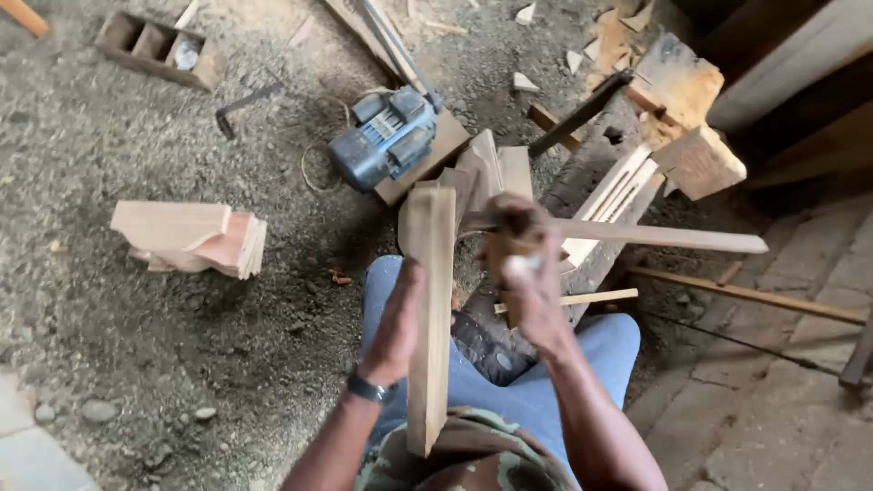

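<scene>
My left hand (pixel 397 320) grips a long flat wooden board (pixel 429 300) that stands upright between my knees, its lower end near my lap. Just right of it, my right hand (pixel 530 273) is closed around the wooden handle of a tool (pixel 509 250), blurred by motion, at the level of the board's upper half. A thin wooden slat (pixel 655 235) lies across behind my right hand, pointing right. I sit in blue jeans with a dark watch on my left wrist.
A blue electric motor (pixel 386 136) on a wooden base lies ahead on the gravel floor. A stack of cut wood pieces (pixel 191 238) sits at left, a wooden box (pixel 159 47) at far left top. A rough wooden workbench with blocks (pixel 677 118) stands at right, beside brick paving.
</scene>
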